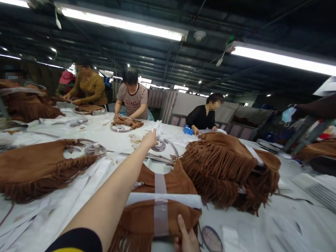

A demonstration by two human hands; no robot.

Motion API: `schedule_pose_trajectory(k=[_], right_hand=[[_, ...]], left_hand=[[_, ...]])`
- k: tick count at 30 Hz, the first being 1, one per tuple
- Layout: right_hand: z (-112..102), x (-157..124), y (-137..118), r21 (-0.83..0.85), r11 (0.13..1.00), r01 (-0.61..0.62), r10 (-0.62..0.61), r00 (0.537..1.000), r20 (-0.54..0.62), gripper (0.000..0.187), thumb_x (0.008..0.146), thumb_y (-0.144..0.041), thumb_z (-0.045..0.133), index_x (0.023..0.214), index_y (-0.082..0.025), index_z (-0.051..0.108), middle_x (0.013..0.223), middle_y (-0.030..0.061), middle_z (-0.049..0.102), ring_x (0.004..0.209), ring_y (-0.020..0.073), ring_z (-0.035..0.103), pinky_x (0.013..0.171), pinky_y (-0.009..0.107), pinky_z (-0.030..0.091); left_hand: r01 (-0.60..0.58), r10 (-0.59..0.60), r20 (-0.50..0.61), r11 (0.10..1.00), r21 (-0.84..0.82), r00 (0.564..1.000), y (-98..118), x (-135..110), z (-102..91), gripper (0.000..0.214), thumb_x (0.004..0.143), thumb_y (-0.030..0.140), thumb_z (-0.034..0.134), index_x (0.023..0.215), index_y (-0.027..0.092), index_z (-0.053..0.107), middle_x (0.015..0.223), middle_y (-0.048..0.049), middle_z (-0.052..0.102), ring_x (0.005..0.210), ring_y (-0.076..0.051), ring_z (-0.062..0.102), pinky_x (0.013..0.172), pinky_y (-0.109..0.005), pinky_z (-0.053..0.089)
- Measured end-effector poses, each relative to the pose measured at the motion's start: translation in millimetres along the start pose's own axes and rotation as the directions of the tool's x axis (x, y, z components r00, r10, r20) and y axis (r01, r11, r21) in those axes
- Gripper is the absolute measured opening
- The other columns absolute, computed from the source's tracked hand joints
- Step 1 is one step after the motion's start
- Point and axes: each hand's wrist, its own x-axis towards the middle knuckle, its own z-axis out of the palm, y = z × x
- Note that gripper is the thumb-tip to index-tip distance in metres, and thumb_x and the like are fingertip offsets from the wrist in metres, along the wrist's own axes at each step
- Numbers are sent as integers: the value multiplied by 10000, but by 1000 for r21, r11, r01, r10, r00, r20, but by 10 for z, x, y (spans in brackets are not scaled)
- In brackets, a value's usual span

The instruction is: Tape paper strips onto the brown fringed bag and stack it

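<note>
A brown suede fringed bag [178, 215] lies in front of me, with a band of clear film and a white strip across it. At its lower right edge my right hand [187, 235] grips it, thumb on top and fingers partly underneath. My left hand [150, 138] is stretched far across the table, its fingers curled at white paper strips [158, 126]. What those fingers hold is hidden. Beside that hand lies a coiled, wrapped strap [160, 145].
Another fringed bag [34, 162] lies at left; a stack of fringed bags [223, 157] stands at right. A dark ring-shaped strap [211, 238] and clear plastic [286, 227] lie near the front. Across the white table [110, 140], several co-workers handle items; one is near a blue object [188, 130].
</note>
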Motion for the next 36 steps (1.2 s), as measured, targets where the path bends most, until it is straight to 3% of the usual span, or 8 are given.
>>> schedule_pose_trajectory(k=[3,5,10,14,18,26,31,36], right_hand=[[251,327,97,184,967,-174,191,979,-78,720,436,-603,822,970,-196,562,622,-30,628,419,99,537,337,166,419],[344,431,152,230,949,-218,243,966,-88,773,387,-588,846,974,-173,561,604,-25,625,411,99,533,341,166,424],[379,463,229,209,959,-189,218,968,-123,791,413,-618,827,1000,-161,559,623,-6,641,425,119,556,350,189,452],[383,457,234,177,969,-170,194,973,-127,787,432,-627,816,1006,-150,564,642,18,655,432,121,560,352,189,450],[390,450,214,184,972,-146,173,975,-139,787,430,-627,816,1001,-148,564,653,9,648,437,107,551,358,181,450],[408,374,116,196,965,-175,192,979,-71,712,451,-564,838,969,-158,565,664,-20,626,452,81,535,383,160,459],[376,330,79,176,975,-134,145,988,-53,719,481,-581,819,1005,-157,568,722,1,639,487,91,558,411,173,480],[326,447,226,-43,999,20,-21,999,-36,783,498,-741,714,1032,-178,613,782,100,665,559,234,633,424,338,542]], left_hand=[[-2,5,93,1000,-27,996,-238,-183,442,797,708,376,695,1369,220,278,1289,-169,488,1162,-319,498,918,-397,411],[0,6,136,999,-46,991,-440,-442,625,720,760,377,646,1374,236,299,1288,-150,500,1175,-304,488,946,-400,395],[28,-22,53,993,-113,998,-780,-1526,776,709,831,448,528,1438,244,224,1416,-136,394,1293,-315,353,1043,-458,301],[32,-28,45,994,-104,999,-675,-2592,1037,834,746,454,590,1461,297,191,1542,-79,168,1392,-395,102,1058,-587,193],[120,-122,33,992,49,992,-408,-3176,1338,902,618,367,687,1430,288,303,1548,-112,137,1386,-444,51,1048,-623,142],[154,-137,-156,983,103,978,-280,-3356,1470,934,654,348,687,1456,298,212,1553,-121,73,1356,-486,101,1024,-656,166],[152,-142,-190,988,37,971,-321,-3161,1509,916,714,273,632,1469,315,116,1557,-120,47,1283,-415,319,959,-555,348],[185,-182,-154,983,6,971,-395,-2868,1547,985,616,140,657,1464,292,179,1543,-185,69,1064,-382,541,855,-520,460]])
